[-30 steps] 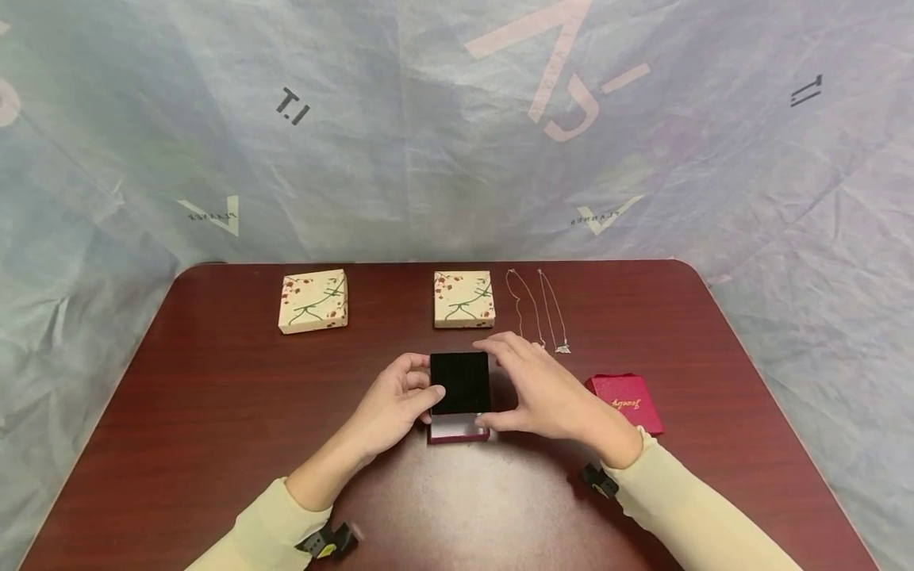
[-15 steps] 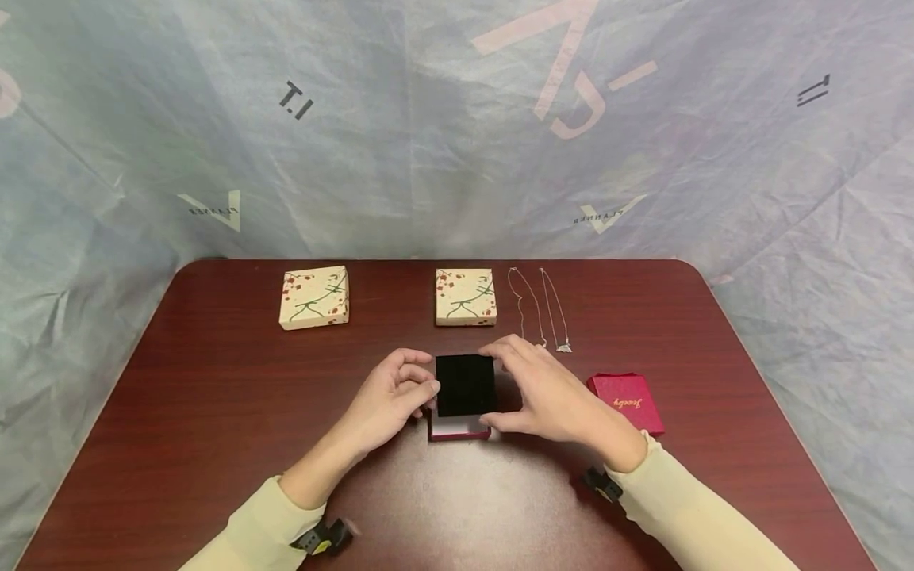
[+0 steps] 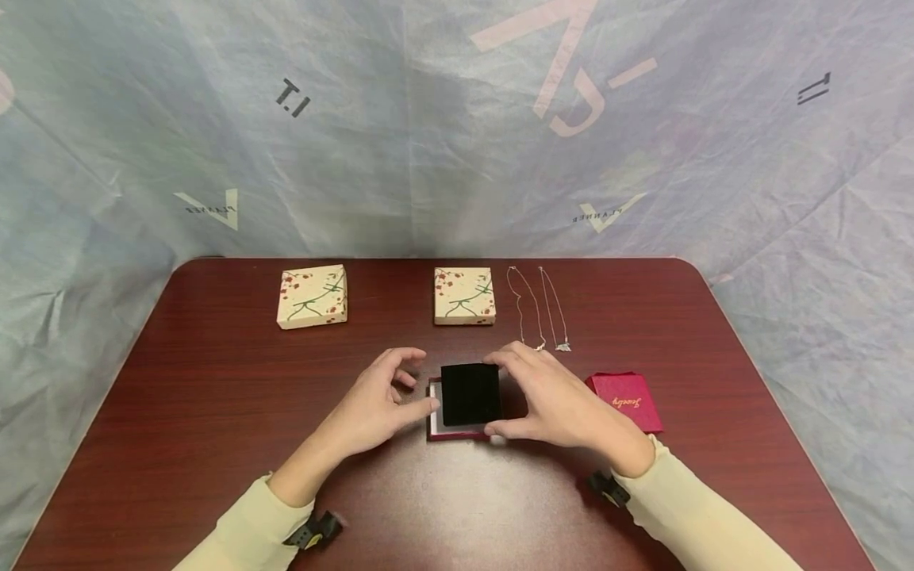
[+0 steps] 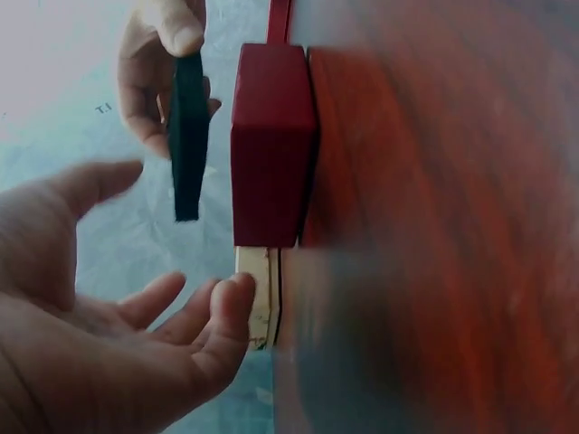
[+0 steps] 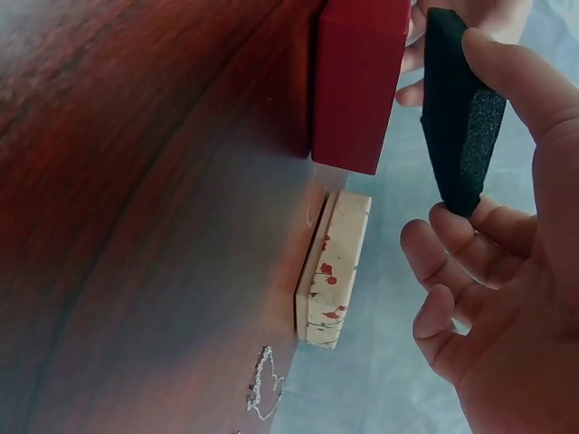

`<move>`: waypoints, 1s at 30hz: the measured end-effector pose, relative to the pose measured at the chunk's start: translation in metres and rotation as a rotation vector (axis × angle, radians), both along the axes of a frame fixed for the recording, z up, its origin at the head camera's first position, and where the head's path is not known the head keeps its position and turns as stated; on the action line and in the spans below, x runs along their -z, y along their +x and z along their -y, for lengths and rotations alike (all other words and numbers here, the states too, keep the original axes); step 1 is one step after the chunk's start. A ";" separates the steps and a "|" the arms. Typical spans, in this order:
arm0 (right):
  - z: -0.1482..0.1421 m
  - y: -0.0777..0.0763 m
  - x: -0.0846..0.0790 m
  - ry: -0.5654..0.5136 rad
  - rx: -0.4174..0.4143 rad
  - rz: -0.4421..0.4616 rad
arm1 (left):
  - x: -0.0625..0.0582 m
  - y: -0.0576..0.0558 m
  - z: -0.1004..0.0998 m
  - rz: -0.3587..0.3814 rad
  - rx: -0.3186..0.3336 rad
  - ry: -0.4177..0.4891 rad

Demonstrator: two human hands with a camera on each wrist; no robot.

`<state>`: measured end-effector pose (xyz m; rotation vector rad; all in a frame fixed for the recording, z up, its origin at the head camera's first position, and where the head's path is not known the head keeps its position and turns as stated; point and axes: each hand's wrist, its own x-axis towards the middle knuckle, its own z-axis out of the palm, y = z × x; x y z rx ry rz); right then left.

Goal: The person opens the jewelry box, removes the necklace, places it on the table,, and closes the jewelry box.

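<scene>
My right hand (image 3: 553,400) pinches a square black foam pad (image 3: 471,395) by its edges, thumb at the near side and fingers at the far side. The pad is raised just above a red box base (image 4: 271,149) with a white inside, and the wrist views show a gap between the two. To the left of the box, my left hand (image 3: 374,404) holds nothing; its thumb and fingers are spread apart, near the pad. A red lid (image 3: 628,403) with gold "Jewelry" lettering lies by my right forearm.
Two cream flower-patterned boxes, a left one (image 3: 312,297) and a middle one (image 3: 464,296), stand at the back of the brown table (image 3: 214,412). Two thin necklaces, one with a silvery pendant (image 3: 563,346), lie right of the middle box. A grey cloth (image 3: 400,159) hangs behind.
The black pad has come away from my left fingers and shifted right and toward me in my right hand. More of the box's white inside shows on the left. My left hand has spread wider.
</scene>
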<state>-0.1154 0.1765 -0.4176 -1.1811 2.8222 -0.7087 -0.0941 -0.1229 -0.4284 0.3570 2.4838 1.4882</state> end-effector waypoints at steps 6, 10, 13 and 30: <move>-0.002 0.002 0.000 0.019 0.005 0.013 | -0.002 0.000 0.006 -0.020 0.113 -0.090; -0.004 0.003 0.000 0.023 0.007 0.037 | 0.002 0.001 0.005 -0.047 0.166 -0.120; -0.004 0.003 0.000 0.033 0.006 0.048 | 0.004 0.003 0.002 -0.076 0.195 -0.152; 0.001 0.002 0.000 0.091 -0.024 0.046 | 0.012 0.004 -0.003 -0.199 0.240 -0.234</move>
